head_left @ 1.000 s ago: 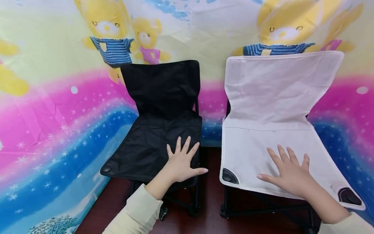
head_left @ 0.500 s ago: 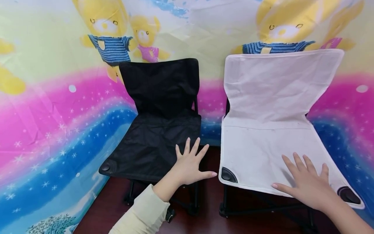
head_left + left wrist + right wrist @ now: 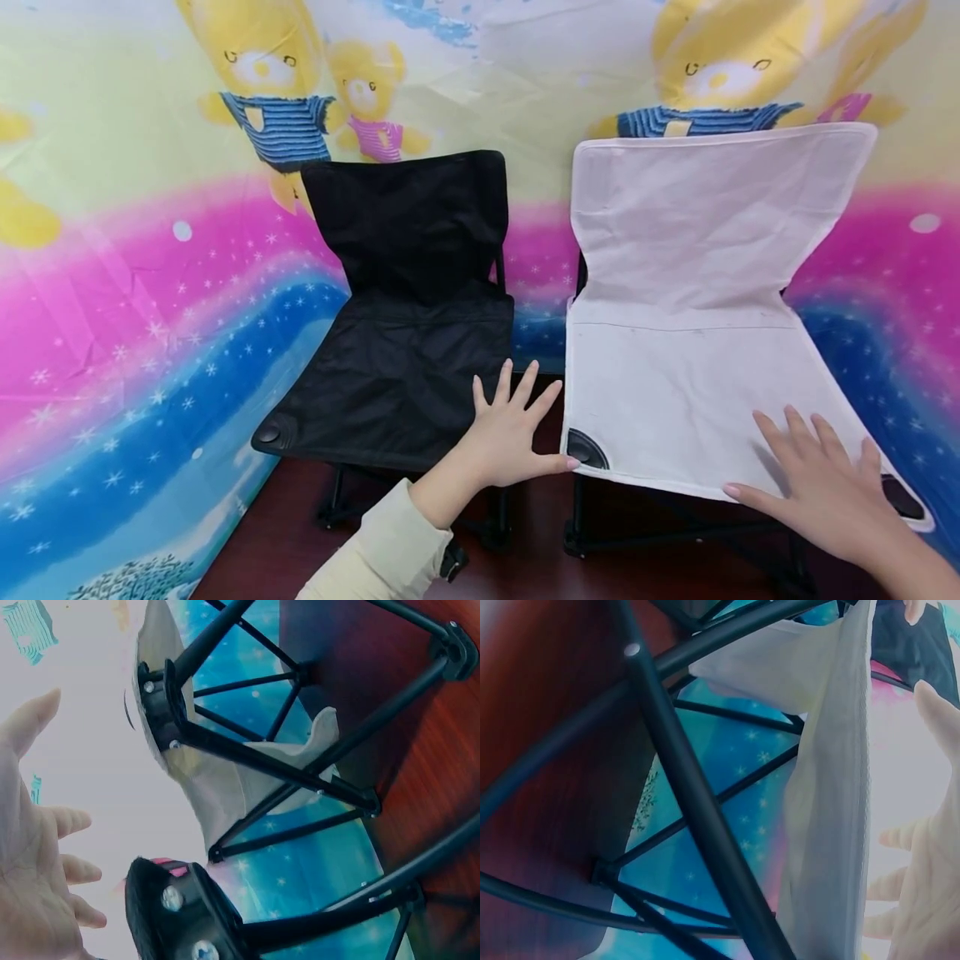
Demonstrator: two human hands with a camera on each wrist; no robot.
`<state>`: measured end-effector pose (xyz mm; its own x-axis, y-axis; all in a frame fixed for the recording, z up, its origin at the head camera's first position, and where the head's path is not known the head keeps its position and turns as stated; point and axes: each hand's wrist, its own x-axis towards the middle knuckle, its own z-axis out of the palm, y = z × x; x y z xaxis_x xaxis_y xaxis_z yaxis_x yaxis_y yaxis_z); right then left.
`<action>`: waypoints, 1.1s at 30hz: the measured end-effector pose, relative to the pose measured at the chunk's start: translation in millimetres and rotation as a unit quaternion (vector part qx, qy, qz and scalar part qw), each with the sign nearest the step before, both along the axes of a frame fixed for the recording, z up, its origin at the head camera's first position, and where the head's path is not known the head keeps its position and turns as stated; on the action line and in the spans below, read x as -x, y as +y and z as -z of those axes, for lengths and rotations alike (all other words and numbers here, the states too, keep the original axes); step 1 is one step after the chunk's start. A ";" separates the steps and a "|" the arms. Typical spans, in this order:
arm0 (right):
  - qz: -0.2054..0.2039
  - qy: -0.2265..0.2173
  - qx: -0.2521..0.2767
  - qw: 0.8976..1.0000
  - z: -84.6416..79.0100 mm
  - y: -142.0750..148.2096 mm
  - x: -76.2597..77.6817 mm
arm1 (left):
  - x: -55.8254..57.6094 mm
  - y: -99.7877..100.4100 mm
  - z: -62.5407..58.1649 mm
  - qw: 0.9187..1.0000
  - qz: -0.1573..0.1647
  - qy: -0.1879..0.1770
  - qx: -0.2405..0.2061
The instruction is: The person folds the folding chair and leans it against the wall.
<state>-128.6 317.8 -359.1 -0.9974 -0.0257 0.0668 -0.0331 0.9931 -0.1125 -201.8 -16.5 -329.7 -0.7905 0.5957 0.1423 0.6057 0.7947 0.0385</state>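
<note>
Two folding fabric chairs stand side by side, a black chair on the left and a white chair on the right. My left hand, fingers spread, hovers by the black seat's front right corner, across the gap between the chairs. Its thumb tip overlaps the white seat's black corner patch in the head view; contact cannot be told. Over the front right part of the white seat is my right hand, also spread and holding nothing. Both wrist views show the palms beside the chairs, with fingers extended.
Behind the chairs hangs a backdrop printed with bears and snowflakes. Black tubular legs cross beneath the seats. The floor is dark reddish brown. A pale sleeve covers the left forearm.
Both hands have moved to the right, and the right one also slightly down toward the white seat's front right corner. The chairs stay in place; the head view has shifted slightly.
</note>
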 end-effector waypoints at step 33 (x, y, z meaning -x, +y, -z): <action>0.084 0.028 -0.015 0.996 40.1 41.7 -24.2 | -14.4 32.6 23.3 0.997 0.066 -0.048 -0.004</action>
<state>-104.4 359.6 -399.2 -0.9824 0.1392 0.1244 0.1291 0.9879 -0.0860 -187.4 16.0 -353.1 -0.7153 0.6948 0.0745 0.6985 0.7075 0.1078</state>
